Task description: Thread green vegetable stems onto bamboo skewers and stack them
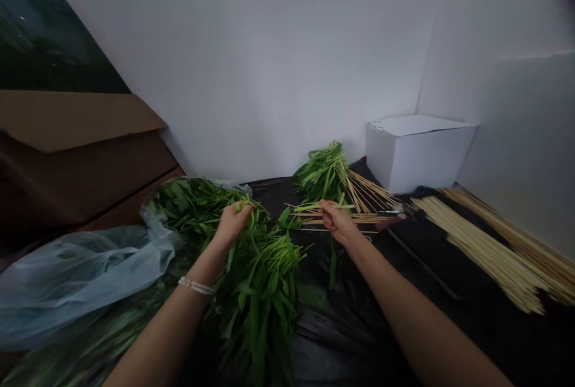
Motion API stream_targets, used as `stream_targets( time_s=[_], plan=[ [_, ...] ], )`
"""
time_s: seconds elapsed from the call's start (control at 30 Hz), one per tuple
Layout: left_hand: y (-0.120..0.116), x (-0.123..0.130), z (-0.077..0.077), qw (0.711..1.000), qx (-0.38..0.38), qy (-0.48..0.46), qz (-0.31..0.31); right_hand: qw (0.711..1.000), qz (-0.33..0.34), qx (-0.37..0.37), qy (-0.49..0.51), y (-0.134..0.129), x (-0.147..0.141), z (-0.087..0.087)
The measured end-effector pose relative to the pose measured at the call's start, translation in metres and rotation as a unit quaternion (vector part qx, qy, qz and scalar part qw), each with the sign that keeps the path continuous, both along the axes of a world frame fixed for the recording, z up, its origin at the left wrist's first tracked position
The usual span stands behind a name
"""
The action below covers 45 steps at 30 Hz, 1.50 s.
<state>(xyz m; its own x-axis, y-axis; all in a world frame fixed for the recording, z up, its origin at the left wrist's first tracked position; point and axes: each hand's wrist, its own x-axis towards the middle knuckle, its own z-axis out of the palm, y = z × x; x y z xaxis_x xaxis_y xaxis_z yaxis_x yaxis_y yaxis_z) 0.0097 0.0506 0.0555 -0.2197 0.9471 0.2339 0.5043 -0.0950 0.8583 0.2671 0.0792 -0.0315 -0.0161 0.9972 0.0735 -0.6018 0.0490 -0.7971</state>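
Observation:
My left hand point(233, 222), with a white band at the wrist, is closed on a green stem at the edge of a heap of leafy greens point(188, 198). My right hand point(338, 222) pinches a few green stems point(303, 208) that point to the left, and a leaf point(333, 268) hangs below it. Between my forearms lies a loose bunch of leafy greens point(265, 285), its cut stems toward the right. Behind my right hand is another bunch of greens point(318, 174) with thin wooden sticks point(366, 189) fanning out from it.
A clear plastic bag point(90, 279) lies at left beside a cardboard box point(81, 165). At right are bundles of pale sticks point(485, 249) and a dark flat case point(440, 255). A white box point(417, 147) stands at the wall. Black plastic sheeting point(332, 327) covers the surface.

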Motion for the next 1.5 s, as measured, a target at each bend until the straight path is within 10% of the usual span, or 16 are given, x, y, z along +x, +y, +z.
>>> stream_targets(
  time_s=[0.3,0.5,0.8,1.33,1.5],
  plan=[
    [-0.003,-0.019,0.027,0.965,-0.027,-0.236,-0.107,0.993,0.103,-0.013,0.059,-0.010,-0.005,0.004],
    [0.000,0.029,0.027,0.987,-0.002,-0.015,-0.160,0.992,0.123,-0.003,0.011,-0.013,-0.008,0.010],
    [0.005,0.083,0.005,0.939,-0.026,0.218,-0.263,0.995,0.075,0.030,-0.063,-0.015,-0.012,0.011],
    [-0.007,0.096,-0.011,0.907,0.009,0.393,-0.154,0.993,0.074,0.040,-0.087,-0.019,-0.024,0.007],
    [-0.006,0.099,-0.013,0.936,0.019,0.305,-0.176,0.990,0.137,0.024,0.000,-0.024,-0.021,0.012]
  ],
)
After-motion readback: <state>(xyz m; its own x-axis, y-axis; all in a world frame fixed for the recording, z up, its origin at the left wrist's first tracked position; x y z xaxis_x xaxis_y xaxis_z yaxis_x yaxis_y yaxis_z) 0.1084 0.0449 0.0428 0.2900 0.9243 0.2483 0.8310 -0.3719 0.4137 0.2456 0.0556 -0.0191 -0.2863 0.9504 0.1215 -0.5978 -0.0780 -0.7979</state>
